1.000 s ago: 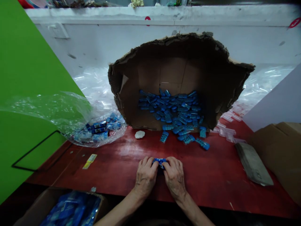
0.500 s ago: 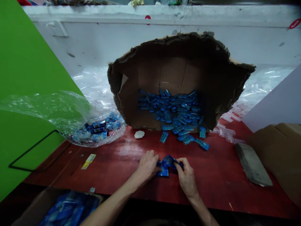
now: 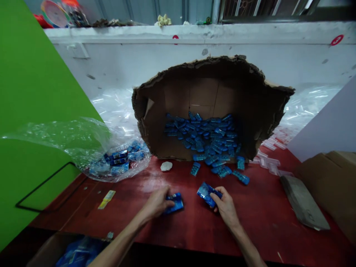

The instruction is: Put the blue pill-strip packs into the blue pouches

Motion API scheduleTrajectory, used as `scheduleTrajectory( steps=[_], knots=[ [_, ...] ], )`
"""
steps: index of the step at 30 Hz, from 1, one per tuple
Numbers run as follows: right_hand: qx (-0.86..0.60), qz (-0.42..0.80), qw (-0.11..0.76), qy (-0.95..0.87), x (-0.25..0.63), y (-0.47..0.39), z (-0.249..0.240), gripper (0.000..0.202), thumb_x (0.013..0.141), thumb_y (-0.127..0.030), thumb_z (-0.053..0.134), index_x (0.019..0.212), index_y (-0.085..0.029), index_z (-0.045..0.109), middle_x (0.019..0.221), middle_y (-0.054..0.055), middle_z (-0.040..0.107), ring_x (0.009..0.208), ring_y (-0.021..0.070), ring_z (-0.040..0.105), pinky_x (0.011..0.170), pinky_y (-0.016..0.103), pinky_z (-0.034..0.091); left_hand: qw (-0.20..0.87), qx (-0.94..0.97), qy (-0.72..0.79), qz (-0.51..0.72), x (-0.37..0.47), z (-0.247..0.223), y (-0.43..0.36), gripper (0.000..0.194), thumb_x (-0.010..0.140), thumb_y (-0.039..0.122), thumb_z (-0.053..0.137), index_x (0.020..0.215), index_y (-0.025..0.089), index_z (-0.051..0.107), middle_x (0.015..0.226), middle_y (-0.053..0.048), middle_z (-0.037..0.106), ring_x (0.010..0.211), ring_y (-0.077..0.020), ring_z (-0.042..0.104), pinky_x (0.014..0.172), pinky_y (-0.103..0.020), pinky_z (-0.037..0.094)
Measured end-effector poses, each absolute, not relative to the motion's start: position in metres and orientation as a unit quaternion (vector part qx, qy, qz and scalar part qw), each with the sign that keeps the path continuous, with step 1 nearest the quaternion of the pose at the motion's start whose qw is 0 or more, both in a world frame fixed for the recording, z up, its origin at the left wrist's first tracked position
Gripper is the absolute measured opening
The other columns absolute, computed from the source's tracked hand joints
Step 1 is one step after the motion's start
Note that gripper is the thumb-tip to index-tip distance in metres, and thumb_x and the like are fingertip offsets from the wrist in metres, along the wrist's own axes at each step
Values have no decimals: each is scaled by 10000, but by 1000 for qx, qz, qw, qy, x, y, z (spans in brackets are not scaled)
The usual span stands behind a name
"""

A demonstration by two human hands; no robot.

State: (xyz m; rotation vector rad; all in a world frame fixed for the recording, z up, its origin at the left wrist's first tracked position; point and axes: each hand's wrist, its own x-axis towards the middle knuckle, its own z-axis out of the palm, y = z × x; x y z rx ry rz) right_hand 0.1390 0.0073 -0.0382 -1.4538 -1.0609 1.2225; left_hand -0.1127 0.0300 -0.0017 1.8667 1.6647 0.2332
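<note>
A flat blue packet (image 3: 176, 203) is gripped by my left hand (image 3: 158, 202), low over the red table, its right end sticking out past the fingers. My right hand (image 3: 224, 202) pinches a second blue printed packet (image 3: 206, 193) between thumb and fingers, tilted up to the left. The two packets are apart. Beyond my hands, several small clear-and-blue containers (image 3: 195, 168) lie on the table, spilling from a heap (image 3: 211, 137) inside a torn cardboard box (image 3: 155, 148) lying on its side.
Left stands a clear plastic bag (image 3: 111, 177) with blue packets inside. Below it, an open box holds more blue packets (image 3: 79, 252). A white lump (image 3: 166, 166), a yellow label (image 3: 106, 199), a grey flat slab (image 3: 303, 202) and clear plastic pieces (image 3: 268, 163) lie on the red table (image 3: 250, 226).
My left hand has moved left with one packet, away from the other in my right hand. The right-hand packet is now lifted and tilted. The view has tipped up slightly.
</note>
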Motion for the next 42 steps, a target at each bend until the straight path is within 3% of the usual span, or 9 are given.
scheduleTrajectory(
  steps=[6, 10, 12, 16, 24, 27, 32, 38, 42],
  knots=[
    [-578, 517, 474, -418, 133, 9, -37, 268, 638, -349, 578, 826, -187, 479, 529, -68, 470, 383, 66, 409, 288, 145, 320, 239, 644, 723, 80, -189, 16, 59, 212, 635, 309, 533, 806, 186, 510, 782, -21, 611, 757, -202, 552, 618, -252, 363],
    [-558, 531, 474, -426, 126, 10, -29, 302, 631, -298, 589, 893, -188, 489, 614, -48, 505, 430, 72, 434, 329, 158, 350, 69, 646, 753, 108, -157, 37, 49, 432, 690, 457, 466, 1015, 176, 506, 1005, -137, 572, 956, -305, 494, 759, -375, 350],
    [-540, 534, 479, -441, 123, 10, -22, 304, 628, -276, 603, 899, -186, 498, 651, -37, 523, 483, 84, 464, 398, 177, 393, 130, 665, 720, 152, -119, 44, 39, 553, 705, 496, 430, 1145, 160, 423, 979, -135, 580, 909, -278, 523, 761, -363, 361],
    [-495, 537, 492, -475, 118, 10, -8, 263, 633, -264, 620, 860, -178, 519, 734, -11, 557, 649, 119, 521, 593, 215, 443, 368, 702, 563, 233, -46, 39, 25, 441, 769, 455, 355, 1115, 189, 416, 871, -48, 610, 754, -175, 559, 678, -275, 393],
    [-534, 531, 464, -467, 116, 4, -11, 214, 727, -332, 497, 876, -183, 463, 637, -39, 485, 441, 74, 438, 320, 149, 358, 388, 623, 576, 359, -5, 10, 6, 211, 800, 362, 318, 714, 200, 422, 635, 10, 491, 581, -134, 486, 552, -245, 361],
    [-532, 497, 452, -515, 116, 0, -5, 222, 734, -294, 482, 931, -190, 486, 708, -13, 543, 517, 100, 505, 399, 175, 426, 458, 574, 569, 371, -5, 7, 5, 228, 791, 388, 320, 714, 201, 423, 602, 31, 460, 520, -123, 460, 495, -240, 358],
    [-510, 417, 432, -615, 118, -3, 12, 317, 700, -201, 523, 1017, -215, 518, 981, 32, 587, 887, 171, 541, 813, 289, 414, 451, 544, 590, 390, -5, 5, 12, 201, 770, 355, 360, 704, 187, 448, 624, 19, 486, 574, -134, 482, 547, -254, 384],
    [-522, 495, 436, -541, 119, 3, -7, 302, 803, -331, 387, 1047, -171, 465, 680, 1, 584, 525, 121, 542, 476, 217, 445, 439, 563, 568, 411, -7, 6, 5, 157, 784, 304, 347, 799, 188, 452, 669, 13, 492, 594, -134, 475, 572, -256, 381],
    [-567, 356, 466, -578, 114, -2, -13, 256, 809, -326, 394, 976, -177, 517, 826, 54, 624, 700, 161, 593, 614, 242, 461, 463, 533, 583, 402, -4, 1, 2, 212, 788, 357, 332, 750, 189, 455, 623, 24, 472, 569, -127, 462, 545, -245, 365]
  ],
)
